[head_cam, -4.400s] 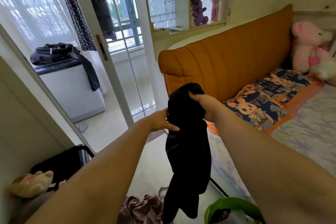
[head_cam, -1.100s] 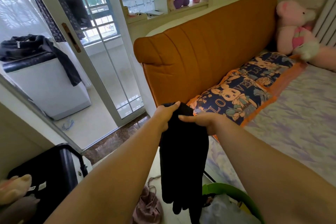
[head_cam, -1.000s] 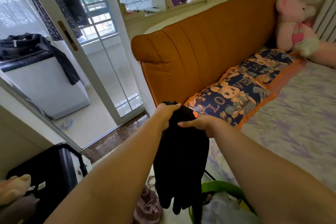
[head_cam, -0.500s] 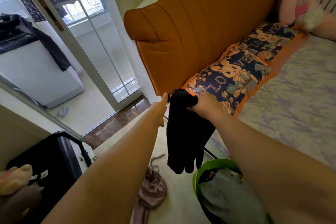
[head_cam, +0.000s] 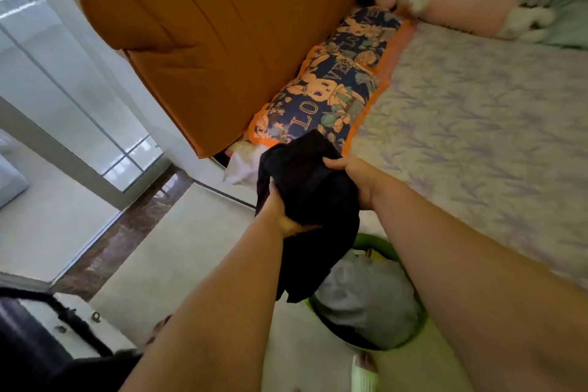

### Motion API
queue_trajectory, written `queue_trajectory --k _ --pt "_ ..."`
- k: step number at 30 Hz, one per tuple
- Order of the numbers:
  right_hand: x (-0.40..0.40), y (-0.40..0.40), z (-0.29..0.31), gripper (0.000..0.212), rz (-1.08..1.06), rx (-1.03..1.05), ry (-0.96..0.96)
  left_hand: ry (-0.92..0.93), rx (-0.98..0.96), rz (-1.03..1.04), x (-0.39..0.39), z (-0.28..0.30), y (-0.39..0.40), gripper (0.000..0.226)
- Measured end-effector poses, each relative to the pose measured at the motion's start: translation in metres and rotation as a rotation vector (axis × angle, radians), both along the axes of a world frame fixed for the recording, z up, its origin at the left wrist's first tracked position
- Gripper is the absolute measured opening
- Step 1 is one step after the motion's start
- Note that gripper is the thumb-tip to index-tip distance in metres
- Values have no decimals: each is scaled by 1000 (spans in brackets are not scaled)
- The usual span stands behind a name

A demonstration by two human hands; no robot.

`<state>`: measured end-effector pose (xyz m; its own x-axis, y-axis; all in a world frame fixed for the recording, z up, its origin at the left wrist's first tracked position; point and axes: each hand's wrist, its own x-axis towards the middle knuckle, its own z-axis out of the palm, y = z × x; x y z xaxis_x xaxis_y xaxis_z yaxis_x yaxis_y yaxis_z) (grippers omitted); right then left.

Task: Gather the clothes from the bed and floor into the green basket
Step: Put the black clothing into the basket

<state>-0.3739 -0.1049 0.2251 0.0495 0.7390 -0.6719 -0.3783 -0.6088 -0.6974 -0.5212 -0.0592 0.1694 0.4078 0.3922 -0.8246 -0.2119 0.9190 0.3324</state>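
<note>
Black garment (head_cam: 313, 200) bunched between our hands.
Left hand (head_cam: 281, 213) and right hand (head_cam: 354, 178) grip its soft folds above the round green basket (head_cam: 423, 326).

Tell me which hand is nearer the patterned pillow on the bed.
The right hand. It grips the black garment just below the patterned pillow. The left hand grips the garment lower and farther from the pillow.

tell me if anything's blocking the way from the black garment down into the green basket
Nothing visible does. The black garment, held by the left hand and right hand, hangs over the green basket, whose open top holds only a grey garment.
</note>
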Motion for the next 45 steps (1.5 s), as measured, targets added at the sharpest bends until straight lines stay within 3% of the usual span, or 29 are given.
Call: queue_trajectory --k 2,6,11,18,23,26,29,33,38,45 --pt "18 -23 -21 25 -91 -21 54 48 61 -80 17 -10 -11 56" --pt "36 -51 -52 26 -236 -51 92 150 151 -227 45 -33 -28 36" --pt "56 -64 -90 27 -393 -84 90 195 81 -371 71 -73 -34 30" --pt "76 -65 -182 38 -489 -211 131 450 -16 -470 93 -187 -15 21" --pt "83 -70 -290 41 -528 -428 -36 621 -18 -633 112 -295 -7 40" --pt "82 -80 -356 56 -527 -570 -225 837 287 -707 117 -337 -21 60" --pt "80 -92 -407 54 -516 -694 -327 913 661 -1101 117 -354 -49 74" --pt "75 -107 -463 74 -408 -645 -615 795 845 -1549 114 -395 -76 105" --pt "76 -121 -512 93 -25 -473 -853 837 873 -1850 119 -456 -77 133" --pt "86 -120 -584 115 363 -519 -983 986 944 -2024 129 -530 -77 145"
